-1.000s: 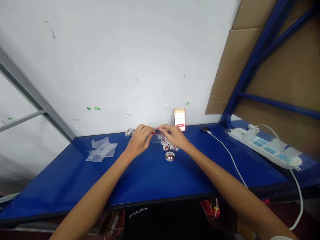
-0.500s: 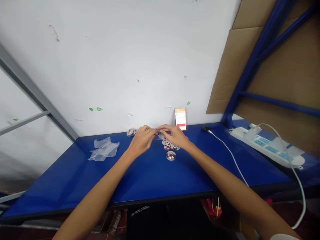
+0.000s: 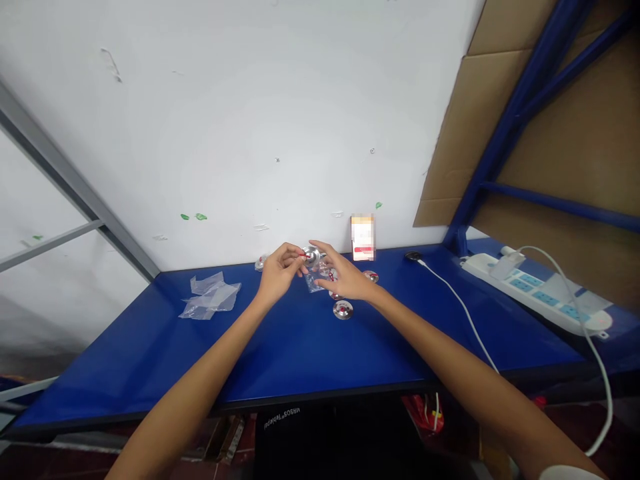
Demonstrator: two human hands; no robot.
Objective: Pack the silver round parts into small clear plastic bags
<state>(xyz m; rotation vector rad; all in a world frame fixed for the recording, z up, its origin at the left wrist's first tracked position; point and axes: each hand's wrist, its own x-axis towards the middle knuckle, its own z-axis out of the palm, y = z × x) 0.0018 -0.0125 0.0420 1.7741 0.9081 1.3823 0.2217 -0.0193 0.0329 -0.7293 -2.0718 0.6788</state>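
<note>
Between the thumb and fingers of my left hand is a small shiny metal disc with a red piece at its middle, perhaps a cord. My right hand is open, its thumb and fingers spread beside the disc's right edge. A clear plastic bag shows below the disc, between my hands; what supports it is hard to make out. Similar discs lie under and behind my right hand, partly hidden. One silver disc with a red centre lies nearer me, and another disc is to the right.
Crumpled clear plastic bags lie on the left of the blue table. More discs sit by the wall. A lit phone leans against the wall. A white power strip and a white cable are on the right.
My hands were close together, fingers meeting over something thin. Now they have moved apart, the metal disc shows in my left hand, and my right hand has opened.
</note>
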